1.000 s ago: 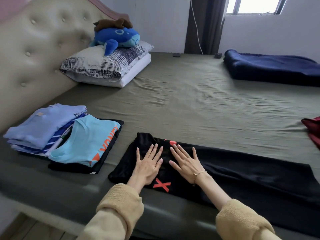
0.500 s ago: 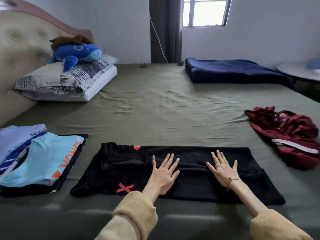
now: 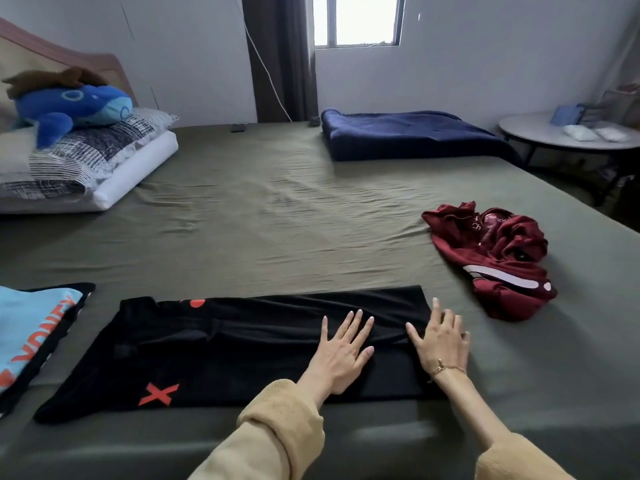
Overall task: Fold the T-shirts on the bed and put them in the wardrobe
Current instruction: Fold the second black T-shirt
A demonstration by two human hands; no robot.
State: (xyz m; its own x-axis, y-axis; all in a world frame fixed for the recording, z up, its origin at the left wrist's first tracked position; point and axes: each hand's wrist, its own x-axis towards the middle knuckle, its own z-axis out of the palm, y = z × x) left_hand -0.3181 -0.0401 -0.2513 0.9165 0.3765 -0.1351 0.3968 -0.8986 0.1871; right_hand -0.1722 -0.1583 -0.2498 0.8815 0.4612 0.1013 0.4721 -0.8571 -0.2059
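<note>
Spread fingers (image 3: 358, 322) of the left hand (image 3: 341, 355) press flat on the black T-shirt (image 3: 221, 348), which lies in a long band along the near edge of the bed (image 3: 277, 220). The right hand (image 3: 441, 342), fingers also spread, rests on the shirt's right end. Lifting that end carelessly could drag the band askew or reopen the lengthwise fold. The crumpled maroon shirt (image 3: 495, 258) waits toward the bed's right edge, not yet folded.

Beyond black T-shirt (image 3: 242, 341): bare bed (image 3: 277, 220) sheet, open passage.
Right of it: crumpled red garment (image 3: 491, 258) near, a strip of sheet between.
Left of it: folded stack (image 3: 31, 334) just beside.
Far behind it: pillows (image 3: 86, 161), navy blanket (image 3: 408, 133).
</note>
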